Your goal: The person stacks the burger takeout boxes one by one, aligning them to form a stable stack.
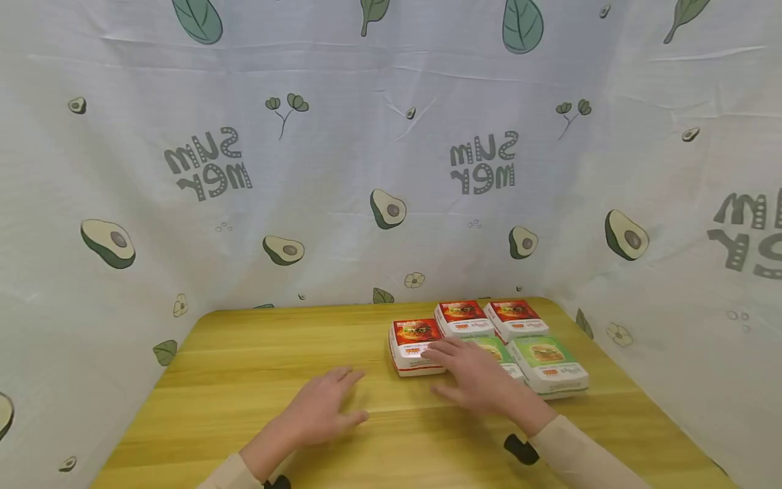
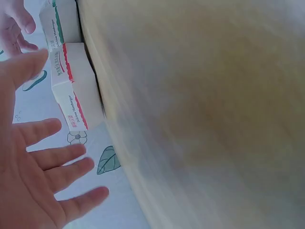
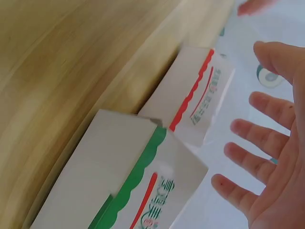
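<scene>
Right fingers (image 1: 441, 348) spread, near 3 red-topped boxes (image 1: 415, 334), 2 green-topped boxes (image 1: 548, 363)

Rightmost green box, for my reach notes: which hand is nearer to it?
Right: the right hand is just left of the rightmost green box; the left hand is much farther left, over the table.

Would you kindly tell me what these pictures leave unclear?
Head view: part of the left green-topped white cardboard box, hidden behind the right hand.
Head view: small print on the leftmost red-topped white cardboard box, too small to read.
Right wrist view: most of the left hand, cut off by the top edge; the visible bit is blurred.
Right wrist view: one end of the green-trimmed white box, cut off by the bottom edge.
</scene>
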Demonstrator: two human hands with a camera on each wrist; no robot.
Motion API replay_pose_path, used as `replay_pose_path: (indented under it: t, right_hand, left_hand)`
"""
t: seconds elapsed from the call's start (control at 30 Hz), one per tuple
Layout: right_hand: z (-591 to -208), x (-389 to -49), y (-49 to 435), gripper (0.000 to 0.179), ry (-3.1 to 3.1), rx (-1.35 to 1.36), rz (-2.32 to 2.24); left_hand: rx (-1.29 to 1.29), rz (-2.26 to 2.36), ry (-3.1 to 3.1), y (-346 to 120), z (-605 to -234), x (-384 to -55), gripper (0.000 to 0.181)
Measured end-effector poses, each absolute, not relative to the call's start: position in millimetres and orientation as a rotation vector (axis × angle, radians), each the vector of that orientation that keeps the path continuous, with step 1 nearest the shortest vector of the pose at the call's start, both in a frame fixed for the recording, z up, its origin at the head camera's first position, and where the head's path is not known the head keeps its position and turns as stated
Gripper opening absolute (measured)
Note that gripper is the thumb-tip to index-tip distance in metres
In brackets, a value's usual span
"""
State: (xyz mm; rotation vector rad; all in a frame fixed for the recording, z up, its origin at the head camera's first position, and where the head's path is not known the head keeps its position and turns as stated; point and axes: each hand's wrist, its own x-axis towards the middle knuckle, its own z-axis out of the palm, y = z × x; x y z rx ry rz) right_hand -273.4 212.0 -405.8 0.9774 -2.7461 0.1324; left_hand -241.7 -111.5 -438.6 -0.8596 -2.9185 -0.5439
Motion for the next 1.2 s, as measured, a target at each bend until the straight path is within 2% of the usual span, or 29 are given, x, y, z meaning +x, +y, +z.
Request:
replay_pose_path:
  t: [0.1, 0.3, 0.57, 0.83, 1.2]
  right_hand:
    - [-406, -276, 215, 0.058, -2.723, 0.953, 0.136]
    - [-405, -280, 223, 0.060, -2.717, 0.878, 0.169]
    - [-406, -287, 239, 0.066, -2.705, 0.780, 0.190]
    - [-423, -296, 260, 0.066, -2.673, 0.720, 0.180]
    - [-428, -291, 267, 0.064, -2.713, 0.688, 0.141]
  left_hand:
    - [-0.829, -0.589, -2.886, -111, -439, -241, 0.064]
    - [-0.798, -0.615, -2.877, -111, -440, -242, 0.058]
    - [-0.802, -0.629, -2.874, -111, -444, -243, 0.055]
    - [-0.791, -0.642, -2.895, -110, -444, -241, 0.055]
    - [-0.800, -0.582, -2.870, -111, -450, -241, 0.053]
